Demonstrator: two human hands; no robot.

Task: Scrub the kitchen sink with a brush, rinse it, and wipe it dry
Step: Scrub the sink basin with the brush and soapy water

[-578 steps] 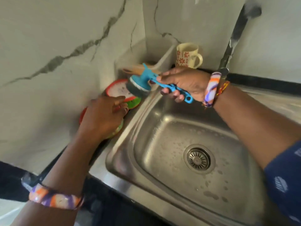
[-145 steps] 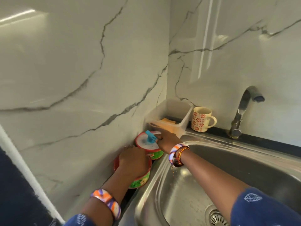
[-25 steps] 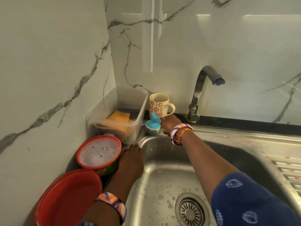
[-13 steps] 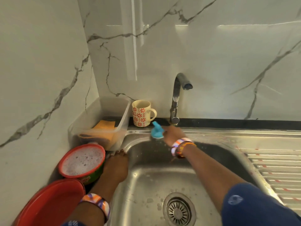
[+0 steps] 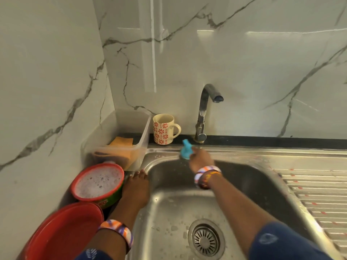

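Note:
The steel sink [image 5: 249, 186] fills the lower right, wet and spotted with suds around its drain [image 5: 206, 239]. My right hand [image 5: 201, 160] grips the blue brush [image 5: 186, 152] and presses it on the sink's back rim, just below the tap [image 5: 203, 111]. My left hand [image 5: 135, 190] lies flat on the sink's left rim, fingers apart, holding nothing, beside the tub of foamy soap [image 5: 98, 182]. No water runs from the tap.
A red lid [image 5: 62, 233] lies at the lower left. A clear plastic box [image 5: 129, 136] with an orange cloth [image 5: 121, 142] stands in the corner, a flowered mug [image 5: 164, 128] next to it. The ribbed drainboard [image 5: 317, 192] lies to the right. Marble walls close in left and behind.
My right hand has slid the brush to the right along the back rim, from near the plastic box to below the tap. My left hand stays on the left rim.

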